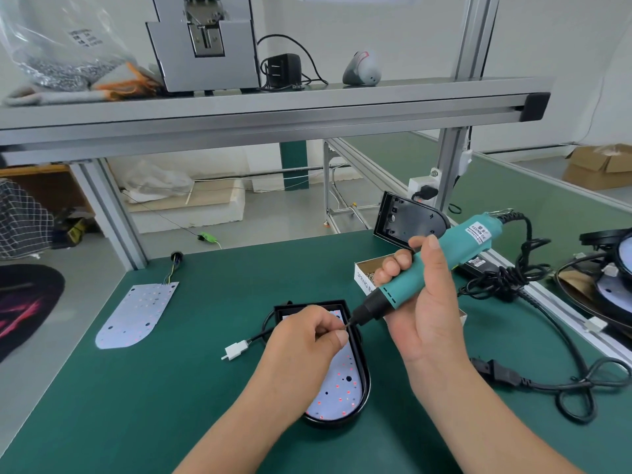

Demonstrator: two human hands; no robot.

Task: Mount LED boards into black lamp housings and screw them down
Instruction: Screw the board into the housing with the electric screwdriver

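Observation:
A black lamp housing (364,388) lies on the green mat in front of me with a white LED board (337,391) seated inside it. My left hand (304,336) hovers over the housing's far end, thumb and forefinger pinching a small screw at the driver's bit. My right hand (424,302) grips a teal electric screwdriver (448,261), tilted down to the left with its tip at my left fingers. A second LED board (135,313) with wires lies loose at the left. An empty black housing (407,218) leans upright at the back right.
A small white box of screws (364,273) sits behind my right hand. A white connector (236,349) on a black lead lies left of the housing. The driver's black cable (547,381) loops over the mat at right. More lamp parts (608,285) lie at far right.

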